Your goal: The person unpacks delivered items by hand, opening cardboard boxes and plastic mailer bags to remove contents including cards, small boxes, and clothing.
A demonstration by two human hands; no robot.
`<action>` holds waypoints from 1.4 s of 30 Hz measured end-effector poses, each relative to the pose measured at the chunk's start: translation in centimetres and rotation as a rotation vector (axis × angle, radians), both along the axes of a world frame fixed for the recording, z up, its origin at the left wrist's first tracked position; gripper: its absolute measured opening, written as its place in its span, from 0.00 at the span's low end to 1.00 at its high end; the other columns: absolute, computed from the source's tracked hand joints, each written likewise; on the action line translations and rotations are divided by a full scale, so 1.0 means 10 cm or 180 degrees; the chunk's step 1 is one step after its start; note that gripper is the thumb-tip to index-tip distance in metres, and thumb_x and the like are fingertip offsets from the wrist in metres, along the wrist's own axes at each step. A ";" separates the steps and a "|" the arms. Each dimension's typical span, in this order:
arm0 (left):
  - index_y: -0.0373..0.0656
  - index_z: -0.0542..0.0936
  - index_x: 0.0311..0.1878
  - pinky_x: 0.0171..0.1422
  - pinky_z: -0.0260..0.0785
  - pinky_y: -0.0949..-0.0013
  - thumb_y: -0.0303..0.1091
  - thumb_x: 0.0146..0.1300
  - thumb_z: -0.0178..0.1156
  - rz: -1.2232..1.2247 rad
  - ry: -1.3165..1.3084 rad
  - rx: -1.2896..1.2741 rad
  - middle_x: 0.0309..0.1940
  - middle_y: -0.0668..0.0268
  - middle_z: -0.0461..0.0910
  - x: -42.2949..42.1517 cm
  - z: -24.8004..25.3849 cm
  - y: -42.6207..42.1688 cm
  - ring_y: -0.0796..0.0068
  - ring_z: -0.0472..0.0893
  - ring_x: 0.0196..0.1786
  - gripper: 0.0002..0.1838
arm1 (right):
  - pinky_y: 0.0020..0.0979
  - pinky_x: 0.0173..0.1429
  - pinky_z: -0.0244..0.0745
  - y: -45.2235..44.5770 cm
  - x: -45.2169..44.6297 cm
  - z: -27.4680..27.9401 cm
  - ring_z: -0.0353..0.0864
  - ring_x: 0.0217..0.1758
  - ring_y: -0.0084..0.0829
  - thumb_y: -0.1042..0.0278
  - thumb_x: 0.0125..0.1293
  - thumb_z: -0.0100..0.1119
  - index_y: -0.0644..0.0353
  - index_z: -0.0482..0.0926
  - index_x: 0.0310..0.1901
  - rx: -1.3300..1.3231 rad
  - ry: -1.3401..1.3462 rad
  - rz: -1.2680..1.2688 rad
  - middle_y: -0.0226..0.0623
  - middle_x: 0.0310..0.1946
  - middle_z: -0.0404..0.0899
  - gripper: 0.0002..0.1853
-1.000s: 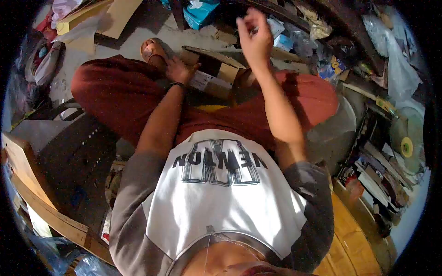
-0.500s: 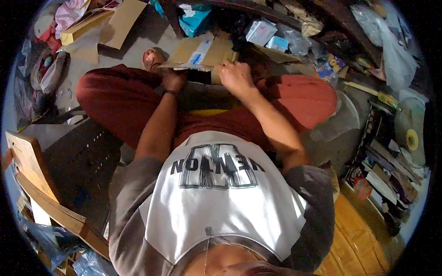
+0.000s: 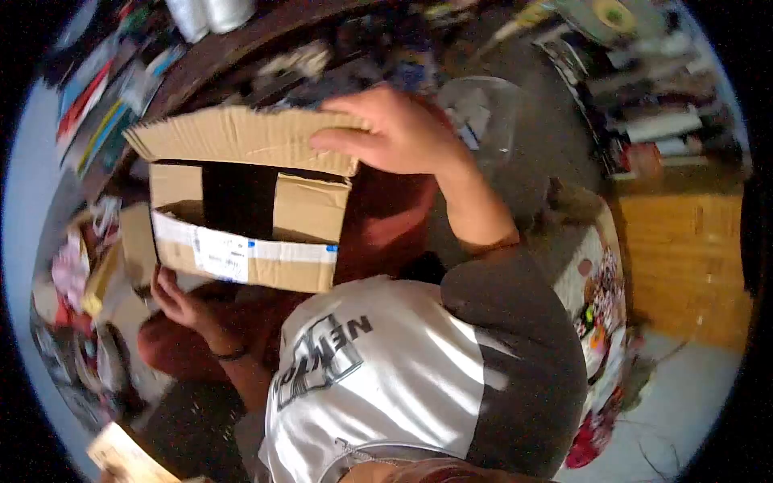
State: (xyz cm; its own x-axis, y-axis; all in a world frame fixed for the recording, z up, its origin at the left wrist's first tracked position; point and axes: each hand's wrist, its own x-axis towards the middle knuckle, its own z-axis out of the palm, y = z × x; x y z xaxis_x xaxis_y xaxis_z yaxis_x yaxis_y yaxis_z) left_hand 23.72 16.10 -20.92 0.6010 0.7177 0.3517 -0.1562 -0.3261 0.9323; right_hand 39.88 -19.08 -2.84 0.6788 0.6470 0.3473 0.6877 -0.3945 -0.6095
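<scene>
A brown cardboard box (image 3: 294,270) is tilted up in front of my chest, its opening facing me and its inside dark. White tape with a printed label runs along its near side. My right hand (image 3: 394,133) pinches the raised far flap at its right end, thumb on the near face and fingers behind. At the lower left corner of the box, my left hand (image 3: 181,304) holds on with its fingertips; part of that grip is hard to make out. Two short inner flaps stand at the left and right of the opening.
Clutter lies around me, smeared by motion. A clear plastic container (image 3: 491,121) is beyond my right arm. Stacked items (image 3: 652,129) and a wooden surface (image 3: 680,258) are at the right. A pink cloth or bag (image 3: 71,270) lies at the left.
The box has come up from low between my legs and turned so its opening shows. Both hands have moved with it, and my view has swung round to the right.
</scene>
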 end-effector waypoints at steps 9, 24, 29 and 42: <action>0.33 0.78 0.43 0.44 0.71 0.71 0.33 0.71 0.53 -0.0280 0.0070 -0.0274 0.38 0.63 0.80 0.11 -0.33 -0.30 0.76 0.78 0.39 0.11 | 0.35 0.61 0.68 -2.00 -0.76 0.94 0.75 0.55 0.33 0.63 0.66 0.55 0.66 0.73 0.57 0.2120 0.0870 -0.1892 0.41 0.54 0.76 0.21; 0.33 0.79 0.39 0.39 0.71 0.76 0.33 0.71 0.53 -0.0570 0.0369 -0.0059 0.33 0.64 0.81 0.14 -0.29 -0.23 0.78 0.81 0.37 0.11 | 0.38 0.60 0.69 -5.01 0.57 -1.09 0.75 0.57 0.37 0.54 0.72 0.45 0.54 0.64 0.67 0.2981 0.1806 -0.3519 0.40 0.57 0.75 0.25; 0.34 0.79 0.39 0.37 0.72 0.73 0.36 0.70 0.55 -0.0471 0.0894 -0.0393 0.32 0.63 0.82 0.20 -0.24 0.10 0.76 0.82 0.36 0.13 | 0.34 0.52 0.73 -2.84 1.02 -1.18 0.80 0.47 0.37 0.61 0.73 0.43 0.61 0.70 0.55 0.2288 0.1309 -0.3015 0.45 0.47 0.79 0.16; 0.36 0.81 0.37 0.38 0.71 0.69 0.53 0.63 0.58 0.0334 0.1673 -0.1032 0.28 0.63 0.84 0.93 -1.18 1.37 0.73 0.81 0.31 0.24 | 0.29 0.38 0.74 0.86 0.75 -1.83 0.78 0.30 0.27 0.69 0.75 0.40 0.63 0.72 0.45 -0.0830 0.0807 0.0453 0.36 0.30 0.78 0.10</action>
